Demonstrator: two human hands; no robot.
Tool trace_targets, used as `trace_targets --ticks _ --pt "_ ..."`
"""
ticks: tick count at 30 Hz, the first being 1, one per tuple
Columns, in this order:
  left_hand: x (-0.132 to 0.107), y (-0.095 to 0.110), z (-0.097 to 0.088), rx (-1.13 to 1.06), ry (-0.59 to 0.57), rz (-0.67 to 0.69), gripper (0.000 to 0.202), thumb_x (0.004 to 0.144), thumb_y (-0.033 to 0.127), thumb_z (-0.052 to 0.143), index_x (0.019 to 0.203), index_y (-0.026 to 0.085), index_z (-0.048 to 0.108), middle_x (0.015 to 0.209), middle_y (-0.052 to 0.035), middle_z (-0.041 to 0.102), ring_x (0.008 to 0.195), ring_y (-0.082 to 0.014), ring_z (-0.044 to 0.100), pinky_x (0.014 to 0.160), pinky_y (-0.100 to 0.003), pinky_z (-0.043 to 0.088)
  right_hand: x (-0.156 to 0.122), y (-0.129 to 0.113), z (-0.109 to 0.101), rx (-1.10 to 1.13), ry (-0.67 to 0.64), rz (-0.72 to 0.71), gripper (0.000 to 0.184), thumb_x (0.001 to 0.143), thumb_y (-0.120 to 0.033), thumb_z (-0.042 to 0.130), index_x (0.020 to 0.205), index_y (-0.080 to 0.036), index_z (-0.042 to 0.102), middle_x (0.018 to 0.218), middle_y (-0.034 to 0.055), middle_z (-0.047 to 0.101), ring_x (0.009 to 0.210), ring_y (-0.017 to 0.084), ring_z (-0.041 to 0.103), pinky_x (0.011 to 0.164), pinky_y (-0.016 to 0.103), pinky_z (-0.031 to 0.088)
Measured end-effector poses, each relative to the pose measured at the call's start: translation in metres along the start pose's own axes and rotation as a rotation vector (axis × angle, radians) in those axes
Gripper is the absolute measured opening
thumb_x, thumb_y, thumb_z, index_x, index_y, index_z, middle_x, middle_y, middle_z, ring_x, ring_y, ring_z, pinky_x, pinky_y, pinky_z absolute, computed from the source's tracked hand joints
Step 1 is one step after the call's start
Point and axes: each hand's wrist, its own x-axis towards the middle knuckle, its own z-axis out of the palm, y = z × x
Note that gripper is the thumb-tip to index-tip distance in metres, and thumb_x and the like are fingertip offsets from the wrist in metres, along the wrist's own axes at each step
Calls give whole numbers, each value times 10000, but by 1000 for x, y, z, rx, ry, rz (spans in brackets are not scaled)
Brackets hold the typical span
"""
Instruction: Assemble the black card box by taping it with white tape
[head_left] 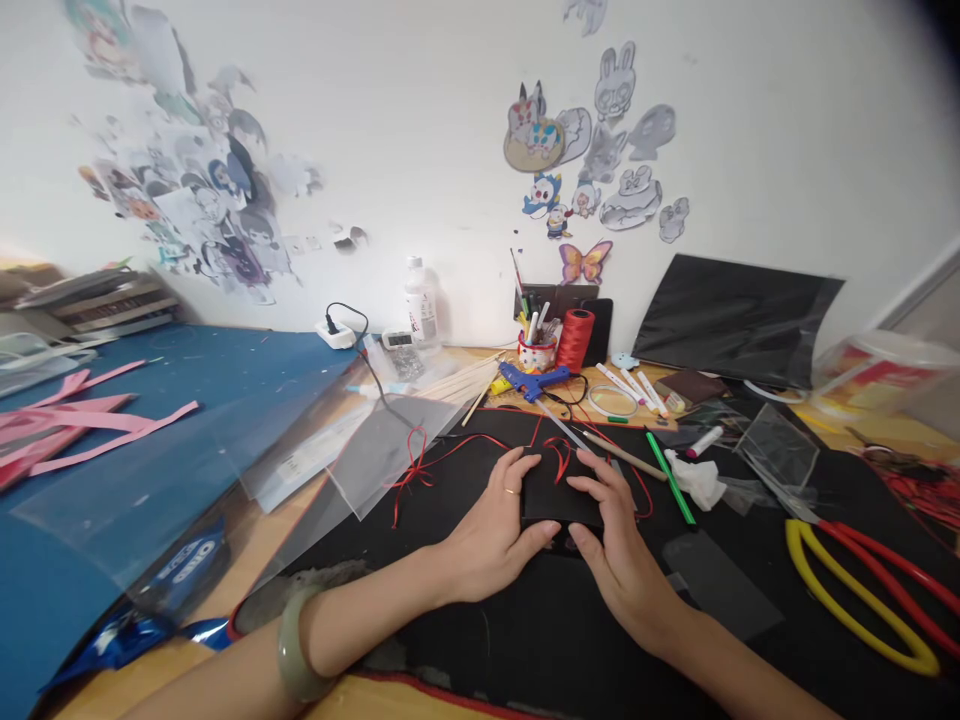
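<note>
My left hand point(497, 527) and my right hand point(615, 535) both grip a small black rectangular piece point(559, 495) lying on a black mat point(525, 620). Each hand pinches one side, thumb under the near edge and fingers curled over the top. A thin red string point(450, 455) trails from the piece across the mat to the left. A ring shows on my left hand and a pale green bangle point(296, 645) sits on the left wrist.
Yellow-and-red handled scissors point(862, 575) lie at the right. A green marker point(670, 478), a wooden stick point(622, 455), a blue glue gun point(534, 380), a red thread spool point(575, 338) and a pen cup point(536, 350) stand behind. Clear plastic sheets point(352, 450) and a blue cutting mat point(112, 470) lie left.
</note>
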Motion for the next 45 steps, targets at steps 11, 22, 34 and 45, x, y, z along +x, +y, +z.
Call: trace_targets --ticks 11,22,34,45 --pt "0 9 4 -178 19 -77 786 868 426 425 1394 147 -89 1465 -142 15 1359 -233 63 1118 -451 112 1 1 0 -6 6 0 325 891 -213 364 1209 -246 303 1379 91 220 1307 228 211 1055 487 272" --pt "3 15 11 -231 112 -131 467 933 383 250 1372 244 174 1442 -72 108 1361 -181 76 1124 -424 102 0 -4 -3 -26 -4 1 304 890 -204 365 1187 -223 302 1387 113 202 1320 216 207 1059 461 285" --pt "3 17 12 -211 145 -151 413 936 345 252 1339 258 219 1426 -66 133 1365 -185 77 1123 -427 124 -2 -3 -2 24 -5 55 592 908 -241 337 1391 -256 -3 1483 79 59 1371 198 79 1095 449 217" --pt "3 16 12 -196 140 -141 416 936 345 253 1340 255 211 1422 -70 134 1363 -190 84 1120 -430 134 -4 1 -5 126 -84 210 646 925 -364 271 1400 -263 -156 1511 51 -101 1376 205 -43 1096 508 97"
